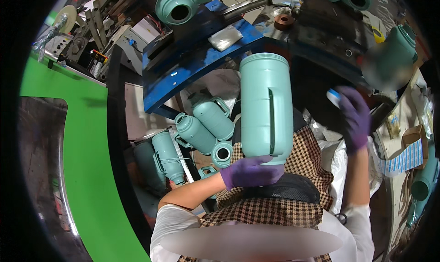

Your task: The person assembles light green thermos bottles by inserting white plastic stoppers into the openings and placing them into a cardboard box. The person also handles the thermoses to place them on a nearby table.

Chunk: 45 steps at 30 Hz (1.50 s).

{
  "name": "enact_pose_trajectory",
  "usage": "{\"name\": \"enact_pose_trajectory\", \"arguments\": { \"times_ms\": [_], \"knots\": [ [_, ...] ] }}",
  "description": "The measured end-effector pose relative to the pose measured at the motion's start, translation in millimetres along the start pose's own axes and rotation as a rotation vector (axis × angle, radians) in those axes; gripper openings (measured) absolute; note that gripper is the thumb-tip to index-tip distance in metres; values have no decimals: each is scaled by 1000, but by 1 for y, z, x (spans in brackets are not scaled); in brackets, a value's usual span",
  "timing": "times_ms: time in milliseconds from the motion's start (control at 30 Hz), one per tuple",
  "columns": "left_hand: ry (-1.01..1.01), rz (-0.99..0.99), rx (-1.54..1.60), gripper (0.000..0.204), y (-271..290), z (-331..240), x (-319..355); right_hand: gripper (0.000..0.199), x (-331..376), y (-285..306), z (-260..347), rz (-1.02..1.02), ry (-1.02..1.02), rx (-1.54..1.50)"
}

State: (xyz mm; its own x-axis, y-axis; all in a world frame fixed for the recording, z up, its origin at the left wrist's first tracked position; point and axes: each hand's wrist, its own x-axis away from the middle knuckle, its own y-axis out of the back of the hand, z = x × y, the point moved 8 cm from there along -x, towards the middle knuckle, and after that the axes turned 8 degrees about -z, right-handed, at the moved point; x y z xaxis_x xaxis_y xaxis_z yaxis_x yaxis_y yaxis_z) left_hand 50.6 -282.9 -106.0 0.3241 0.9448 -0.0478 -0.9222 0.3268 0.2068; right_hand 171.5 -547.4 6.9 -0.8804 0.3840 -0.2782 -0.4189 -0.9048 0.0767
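"What are your hands on?"

"My left hand cups the near end of a green jug, probably to steady it before my checked apron. My right hand (a bit blurred) pinches a small blue-and-white piece, away from the jug."

"And around you?"

"Other jugs sit lower left, perhaps for easy reach. A blue table stands ahead; a blue-and-white strip hangs right."

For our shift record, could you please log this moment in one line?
left hand: holds green jug at lower end | right hand: holds blue-white piece | at left: more jugs
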Motion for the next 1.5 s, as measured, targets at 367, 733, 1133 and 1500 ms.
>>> {"name": "enact_pose_trajectory", "arguments": {
  "times_ms": [367,733,1133,1500],
  "knots": [
    [512,3,936,43,2,31,8,15,-62,-171,-40,484,-318,-61],
    [847,22,1285,49,-25,52,44,63,-97,-88,-137,98,-327,226],
    [1439,-327,1757,89,-215,159,-111,65,0,32,8,136,444,461],
    [1581,-604,1400,25,-104,141,24,62,-106,189,-407,109,-34,836]
  ]
}}
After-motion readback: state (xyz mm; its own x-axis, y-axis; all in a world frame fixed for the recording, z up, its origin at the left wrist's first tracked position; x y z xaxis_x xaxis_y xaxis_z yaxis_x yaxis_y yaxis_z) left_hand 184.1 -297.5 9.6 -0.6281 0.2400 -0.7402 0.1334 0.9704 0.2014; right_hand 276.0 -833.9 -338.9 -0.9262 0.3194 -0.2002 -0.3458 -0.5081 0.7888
